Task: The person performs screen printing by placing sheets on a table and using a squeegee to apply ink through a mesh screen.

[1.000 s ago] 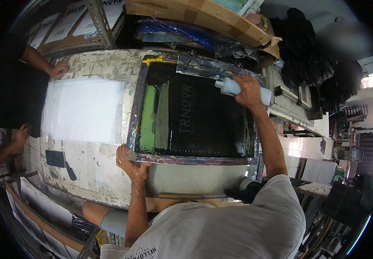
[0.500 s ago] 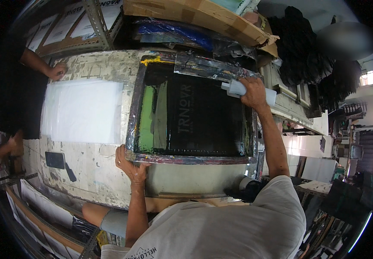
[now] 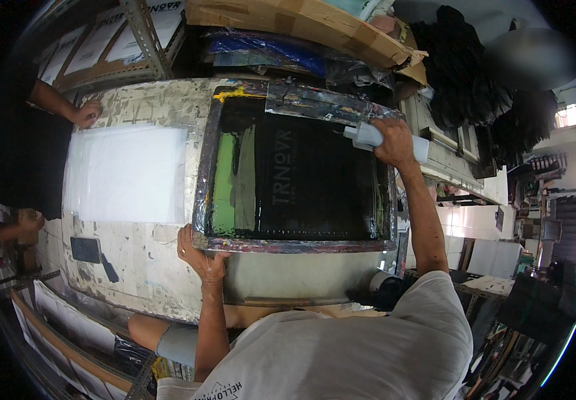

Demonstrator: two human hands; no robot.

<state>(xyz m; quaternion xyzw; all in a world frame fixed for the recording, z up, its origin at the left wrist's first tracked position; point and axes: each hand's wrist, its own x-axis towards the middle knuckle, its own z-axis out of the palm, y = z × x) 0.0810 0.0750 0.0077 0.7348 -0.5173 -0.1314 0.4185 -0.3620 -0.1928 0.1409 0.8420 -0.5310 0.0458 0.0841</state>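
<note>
Left fingers [image 3: 186,243] grip the frame [image 3: 301,247] at eight o'clock. Right fingers [image 3: 380,131] wrap a pale tool [image 3: 366,136] at two o'clock. Gray letters [image 3: 284,168] show on the screen [image 3: 334,193].

Your right hand [image 3: 394,145] has moved a little to the right in the upper right of the frame, carrying the white tool [image 3: 367,135] with it, so the tool's tip sits further right over the dark screen [image 3: 331,173] than a second ago. At the far left, your co-worker's lower hand [image 3: 31,223] has dropped slightly and turned blurry. The cardboard box [image 3: 301,28] at the top has drifted slightly left in your view.
</note>
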